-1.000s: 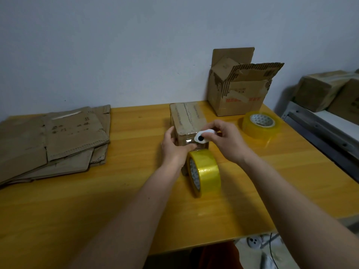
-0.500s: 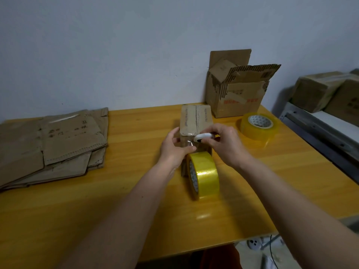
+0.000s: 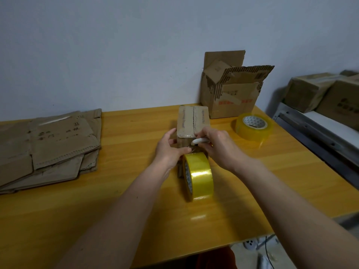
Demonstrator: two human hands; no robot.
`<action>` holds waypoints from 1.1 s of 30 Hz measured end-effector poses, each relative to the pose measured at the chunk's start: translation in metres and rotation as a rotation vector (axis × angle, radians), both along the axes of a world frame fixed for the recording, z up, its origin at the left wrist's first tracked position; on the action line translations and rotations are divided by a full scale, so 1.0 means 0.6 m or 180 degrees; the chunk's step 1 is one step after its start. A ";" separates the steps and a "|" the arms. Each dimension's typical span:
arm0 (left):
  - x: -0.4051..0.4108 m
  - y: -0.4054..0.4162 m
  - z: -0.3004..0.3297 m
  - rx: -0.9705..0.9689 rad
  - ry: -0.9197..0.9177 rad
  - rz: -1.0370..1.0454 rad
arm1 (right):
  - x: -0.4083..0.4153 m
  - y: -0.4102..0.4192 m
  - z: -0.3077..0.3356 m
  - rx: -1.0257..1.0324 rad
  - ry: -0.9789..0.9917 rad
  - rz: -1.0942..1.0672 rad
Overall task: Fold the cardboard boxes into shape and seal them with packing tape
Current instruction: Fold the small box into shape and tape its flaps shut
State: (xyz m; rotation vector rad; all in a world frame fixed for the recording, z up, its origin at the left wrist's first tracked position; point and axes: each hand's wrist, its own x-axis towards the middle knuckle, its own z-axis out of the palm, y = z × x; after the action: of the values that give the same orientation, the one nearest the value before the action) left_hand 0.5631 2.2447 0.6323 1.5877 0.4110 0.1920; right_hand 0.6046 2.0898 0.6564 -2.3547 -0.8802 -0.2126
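Left hand [image 3: 169,150] fingers curled, gripping small box [image 3: 193,121] near edge; right hand [image 3: 217,145] pinches white cutter [image 3: 200,141]; upright tape roll [image 3: 198,178] touches box front

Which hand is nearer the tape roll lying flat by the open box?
Right. The right hand, gripping a white cutter, is nearer the flat tape roll; the left hand holds the small box, farther away.

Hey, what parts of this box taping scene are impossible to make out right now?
Head view only:
- Near face of the small box: hidden by the left hand and right hand.
- White cutter: blade hidden by fingers.
- Print on the flat cardboard stack: too blurred.
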 end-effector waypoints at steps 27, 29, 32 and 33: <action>0.006 0.013 -0.007 -0.0325 0.0165 -0.0054 | 0.025 0.001 -0.008 0.0408 -0.0567 -0.0567; 0.005 0.015 -0.009 -0.0341 0.0171 -0.0087 | 0.035 0.029 -0.006 -0.0310 -0.0109 -0.0031; 0.004 0.016 -0.011 -0.0367 0.0126 -0.0033 | 0.055 0.037 -0.016 -0.0592 0.0187 0.0028; 0.004 0.017 -0.012 -0.0367 0.0110 -0.0005 | 0.059 0.037 -0.021 -0.0492 0.0167 0.0009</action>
State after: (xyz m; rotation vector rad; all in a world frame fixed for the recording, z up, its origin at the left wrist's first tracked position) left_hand 0.5653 2.2548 0.6251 1.4794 0.4400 0.1374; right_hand 0.6398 2.1122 0.6441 -2.4891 -0.9035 -0.0836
